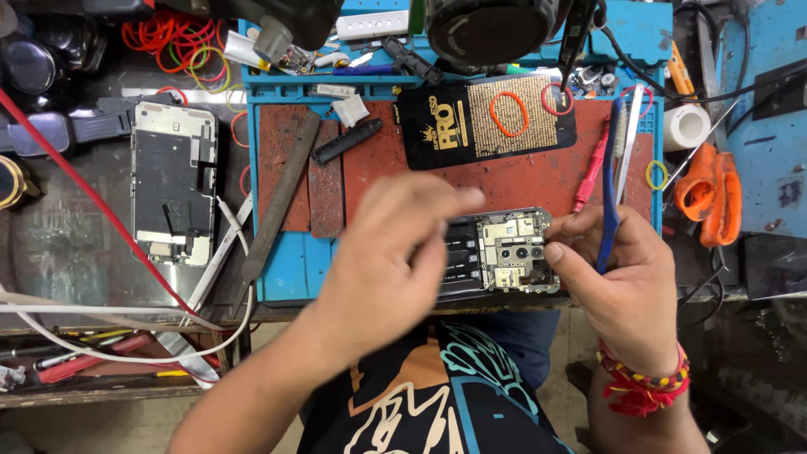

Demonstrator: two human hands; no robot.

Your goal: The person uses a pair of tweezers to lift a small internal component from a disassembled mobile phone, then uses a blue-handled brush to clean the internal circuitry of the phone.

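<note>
Both hands are in on the opened phone (504, 250), which sits at the near edge of the tabletop (740, 126) with its back off and its metal shielding and camera cluster showing. The left hand (395, 252) lies over the phone's left half, fingers loosely curled and blurred, and hides that part of it; whether it grips the phone or only steadies it, I cannot tell. The right hand (618, 269) is closed on blue tweezers (611, 185), thumb and forefinger pinched at the phone's right edge, the tweezers rising away over the mat.

Under the phone is a red work pad (504, 181) on a blue repair mat (290, 265). Just beyond the hands lies a black card with a gold panel (483, 122), an orange rubber band (509, 113) on it. A red-handled tool (591, 172) lies just beside the tweezers. Left on the pad rest a dark flat file (282, 193) and a short black tool (347, 139). Further left, off the mat, a second stripped phone (174, 181) lies face down. Far right, orange-handled scissors (710, 189) and a white tape roll (685, 126).
</note>
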